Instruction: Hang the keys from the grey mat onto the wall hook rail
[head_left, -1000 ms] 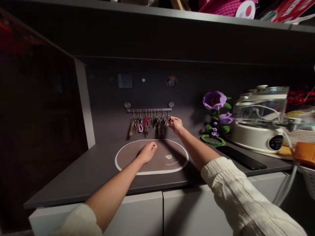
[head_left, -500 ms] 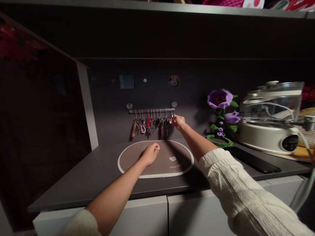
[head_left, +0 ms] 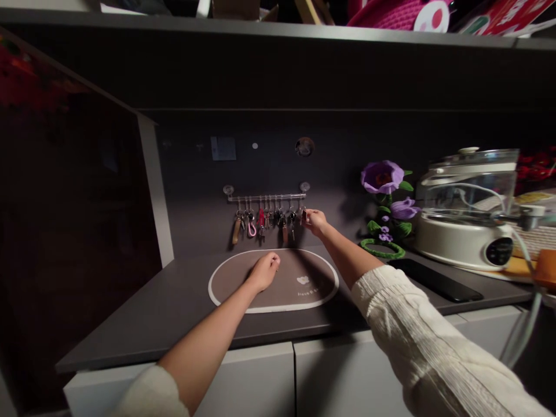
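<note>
Tag [head_left: 304, 216]: small, flat, brownish with a darker edge, partly covered by fingers; at the right hand's fingertips, below the rail's end; whether it hangs from a hook cannot be told.
Right hand [head_left: 315, 222]: pinching the tag, fingers close together.
Rail [head_left: 267, 197]: clear, just above and left of that hand.
Keys [head_left: 261, 219]: in a row left of it.
Left hand [head_left: 264, 271]: loose fist at the mat [head_left: 232, 279], below the keys; contact unclear.
Since half a second ago: the tag, then dark with a pale glint, shows browner; the left hand keeps its curl.
</note>
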`<state>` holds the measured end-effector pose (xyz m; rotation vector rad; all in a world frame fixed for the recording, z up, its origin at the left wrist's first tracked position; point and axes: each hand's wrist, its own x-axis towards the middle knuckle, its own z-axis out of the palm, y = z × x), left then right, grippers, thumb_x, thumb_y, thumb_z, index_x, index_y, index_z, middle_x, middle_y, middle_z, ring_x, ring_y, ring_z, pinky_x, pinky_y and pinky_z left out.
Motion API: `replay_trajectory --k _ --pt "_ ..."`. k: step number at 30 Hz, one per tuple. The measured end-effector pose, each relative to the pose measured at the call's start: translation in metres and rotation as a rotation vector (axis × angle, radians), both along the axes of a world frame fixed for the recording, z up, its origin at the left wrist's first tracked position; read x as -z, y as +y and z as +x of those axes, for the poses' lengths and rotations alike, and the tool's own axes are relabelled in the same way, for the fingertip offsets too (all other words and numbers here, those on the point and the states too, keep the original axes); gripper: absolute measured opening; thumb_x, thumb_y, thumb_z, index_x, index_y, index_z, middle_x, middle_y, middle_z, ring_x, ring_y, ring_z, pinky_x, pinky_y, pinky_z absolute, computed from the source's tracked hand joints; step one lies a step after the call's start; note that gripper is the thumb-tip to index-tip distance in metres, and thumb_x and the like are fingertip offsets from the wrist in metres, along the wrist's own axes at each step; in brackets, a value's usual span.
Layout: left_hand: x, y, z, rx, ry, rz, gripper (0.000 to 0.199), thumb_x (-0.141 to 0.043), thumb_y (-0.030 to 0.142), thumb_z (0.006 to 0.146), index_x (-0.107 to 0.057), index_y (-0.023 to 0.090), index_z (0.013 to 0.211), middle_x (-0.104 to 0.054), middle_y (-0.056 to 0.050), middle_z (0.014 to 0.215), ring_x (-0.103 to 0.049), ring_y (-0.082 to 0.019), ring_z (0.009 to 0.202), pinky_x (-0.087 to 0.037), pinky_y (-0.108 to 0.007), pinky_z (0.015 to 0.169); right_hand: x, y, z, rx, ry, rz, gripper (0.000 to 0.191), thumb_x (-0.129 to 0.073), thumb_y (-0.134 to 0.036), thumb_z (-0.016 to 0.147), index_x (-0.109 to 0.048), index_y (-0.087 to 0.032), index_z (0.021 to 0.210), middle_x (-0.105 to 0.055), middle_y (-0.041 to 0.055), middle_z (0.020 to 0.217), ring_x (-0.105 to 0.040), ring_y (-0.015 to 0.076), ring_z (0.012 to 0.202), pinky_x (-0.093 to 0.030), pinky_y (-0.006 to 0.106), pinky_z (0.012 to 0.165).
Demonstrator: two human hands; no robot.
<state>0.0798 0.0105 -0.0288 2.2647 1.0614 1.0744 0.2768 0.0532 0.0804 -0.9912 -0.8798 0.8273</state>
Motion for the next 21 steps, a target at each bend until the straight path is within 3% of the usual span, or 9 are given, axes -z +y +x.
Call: replay_trajectory --k 6,11,16,21 --pt "-0.004 -0.014 -0.002 -0.054 0.032 0.146 0.018 -0.040 0.026 0.080 -0.056 0.018 0.082 -0.057 -0.002 0.076 -0.050 -0.012 0.069 -0.039 -0.024 0.067 0.002 -0.032 -0.003 0.123 -0.027 -0.073 0.006 -0.054 -0.011 0.070 -0.051 -0.016 0.073 -0.050 -0.0025 0.058 -0.044 0.0038 0.045 -0.041 0.016 0.044" --pt "-0.012 -0.032 -0.013 -0.090 -0.091 0.064 0.030 -0.050 0.027 0.074 -0.053 0.018 0.103 -0.055 0.001 0.072 -0.050 -0.011 0.067 -0.040 -0.024 0.068 0.009 -0.071 -0.012 0.004 -0.105 -0.049 0.018 -0.054 -0.014 0.072 -0.052 -0.019 0.089 -0.055 0.0008 0.076 -0.050 0.0056 0.055 -0.045 0.017 0.050" --pt "-0.025 -0.064 -0.037 0.010 -0.290 0.044 0.074 -0.057 0.023 0.070 -0.020 0.022 0.135 -0.049 0.007 0.066 -0.047 -0.007 0.060 -0.040 -0.021 0.066 0.030 -0.112 -0.032 -0.120 -0.204 0.072 0.053 -0.057 -0.021 0.071 -0.039 -0.028 0.121 -0.051 -0.0032 0.074 -0.049 0.0064 0.058 -0.046 0.021 0.058" --pt "-0.028 -0.093 -0.058 0.079 -0.359 0.076 0.095 -0.059 0.018 0.070 0.005 0.025 0.139 -0.050 0.008 0.066 -0.045 -0.006 0.058 -0.039 -0.020 0.064 0.063 -0.144 -0.051 -0.244 -0.445 0.304 0.081 -0.059 -0.027 0.071 -0.014 -0.029 0.138 -0.045 -0.0061 0.064 -0.045 0.0085 0.058 -0.044 0.024 0.063"
